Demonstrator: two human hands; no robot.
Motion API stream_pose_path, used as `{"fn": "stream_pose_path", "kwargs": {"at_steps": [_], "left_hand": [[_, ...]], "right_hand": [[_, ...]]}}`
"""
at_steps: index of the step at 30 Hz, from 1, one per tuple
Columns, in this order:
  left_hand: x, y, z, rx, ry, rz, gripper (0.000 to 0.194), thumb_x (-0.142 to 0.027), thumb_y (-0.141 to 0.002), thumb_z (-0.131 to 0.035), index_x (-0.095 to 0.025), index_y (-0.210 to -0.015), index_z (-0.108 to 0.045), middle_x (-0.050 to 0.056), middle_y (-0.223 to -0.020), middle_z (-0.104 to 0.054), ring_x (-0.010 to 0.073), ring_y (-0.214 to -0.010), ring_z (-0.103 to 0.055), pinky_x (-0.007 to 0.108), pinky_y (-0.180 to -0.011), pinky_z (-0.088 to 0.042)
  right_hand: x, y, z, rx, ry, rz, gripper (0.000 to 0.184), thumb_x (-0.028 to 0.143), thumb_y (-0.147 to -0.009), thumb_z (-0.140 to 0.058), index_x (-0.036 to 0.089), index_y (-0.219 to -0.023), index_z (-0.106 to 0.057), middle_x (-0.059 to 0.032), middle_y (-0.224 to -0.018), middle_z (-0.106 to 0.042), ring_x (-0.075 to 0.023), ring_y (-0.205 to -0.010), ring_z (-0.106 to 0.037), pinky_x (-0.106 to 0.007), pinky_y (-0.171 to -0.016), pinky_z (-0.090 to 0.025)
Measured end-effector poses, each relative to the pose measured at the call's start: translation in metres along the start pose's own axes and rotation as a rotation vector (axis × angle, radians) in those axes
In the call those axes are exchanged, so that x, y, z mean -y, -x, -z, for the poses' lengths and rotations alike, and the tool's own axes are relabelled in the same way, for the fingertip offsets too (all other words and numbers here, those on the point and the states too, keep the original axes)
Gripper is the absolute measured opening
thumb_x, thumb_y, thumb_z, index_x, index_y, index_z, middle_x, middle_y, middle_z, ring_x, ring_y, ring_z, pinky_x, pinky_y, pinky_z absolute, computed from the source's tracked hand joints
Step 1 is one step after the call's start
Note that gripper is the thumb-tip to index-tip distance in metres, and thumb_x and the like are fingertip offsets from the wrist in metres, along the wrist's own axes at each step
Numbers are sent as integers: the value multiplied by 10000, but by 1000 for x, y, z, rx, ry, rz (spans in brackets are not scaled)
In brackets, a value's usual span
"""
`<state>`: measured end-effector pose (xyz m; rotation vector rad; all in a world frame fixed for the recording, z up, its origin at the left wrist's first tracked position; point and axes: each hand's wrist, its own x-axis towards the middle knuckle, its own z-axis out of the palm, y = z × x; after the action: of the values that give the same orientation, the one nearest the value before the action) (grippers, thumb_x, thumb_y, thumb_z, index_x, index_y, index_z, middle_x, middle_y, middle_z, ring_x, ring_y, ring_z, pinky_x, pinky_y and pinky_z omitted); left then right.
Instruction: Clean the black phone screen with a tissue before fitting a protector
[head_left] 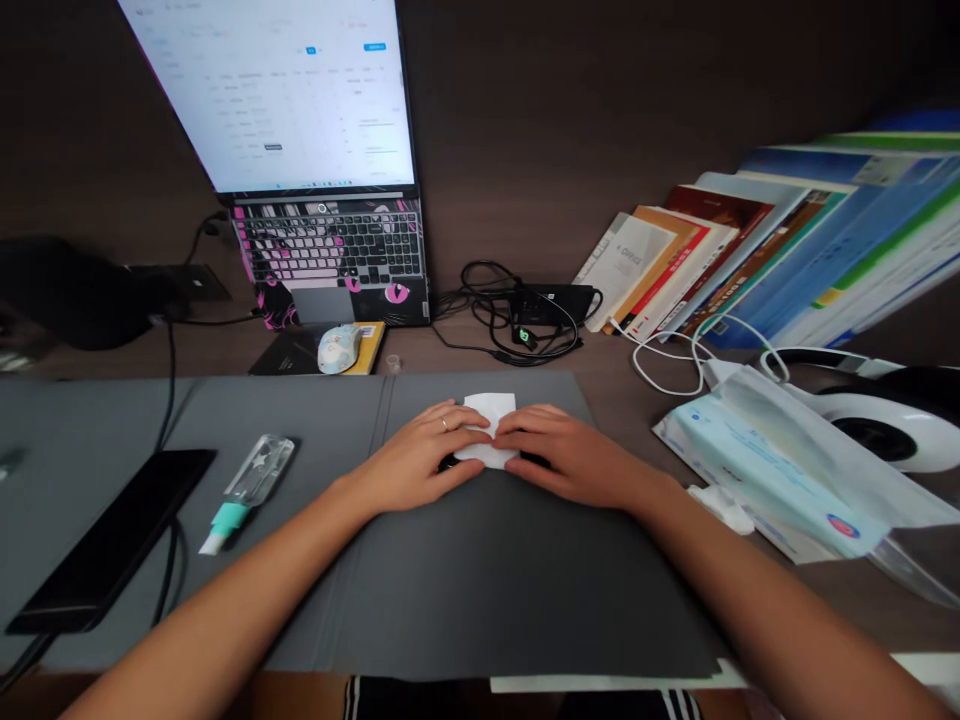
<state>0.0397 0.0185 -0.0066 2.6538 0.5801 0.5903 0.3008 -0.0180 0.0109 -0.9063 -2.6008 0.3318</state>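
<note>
A small white folded tissue (491,405) lies on the dark grey desk mat (525,570), between my two hands. From the left, my left hand (420,455) grips its edge, thumb below and fingers on top; a ring shows on one finger. My right hand (570,452) pinches the opposite side, its fingertips nearly meeting those of the left. Dark patches show under both palms, and I cannot tell whether they are shadow or an object. To the left on the mat lies a clear spray bottle (259,470) with a mint-green collar.
A black phone (112,540) with a cable lies at left. Behind the mat stand an open laptop (337,245), a mouse (339,348) and a black charger (555,303) with tangled cords. At right are leaning books (720,250), a tissue pack (780,465) and white headphones (922,425).
</note>
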Motion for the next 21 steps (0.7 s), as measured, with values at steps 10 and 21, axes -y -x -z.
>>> {"fn": "stream_pose_path", "kwargs": {"at_steps": [10,21], "left_hand": [[5,3,7,-19,-98,128,389,-352,-937,-647,-225,-1287,-536,98,-1362,-565,285,-1257,-515,491,-1083,-436],[6,2,12,17,-101,147,372,-376,-909,-662,-211,-1219,-538,87,-1230,-622,273,-1116,-574,462,-989,-488]], "right_hand": [[-4,4,10,5,25,-43,262,402,-1009,-550,200,-918,-689,-82,-1068,-685,-236,-1021,-615,-414,-951,-449],[-13,3,12,-12,14,-88,302,430,-1019,-509,210,-902,-680,-73,-936,-675,-230,-919,-616,-384,-848,-478]]}}
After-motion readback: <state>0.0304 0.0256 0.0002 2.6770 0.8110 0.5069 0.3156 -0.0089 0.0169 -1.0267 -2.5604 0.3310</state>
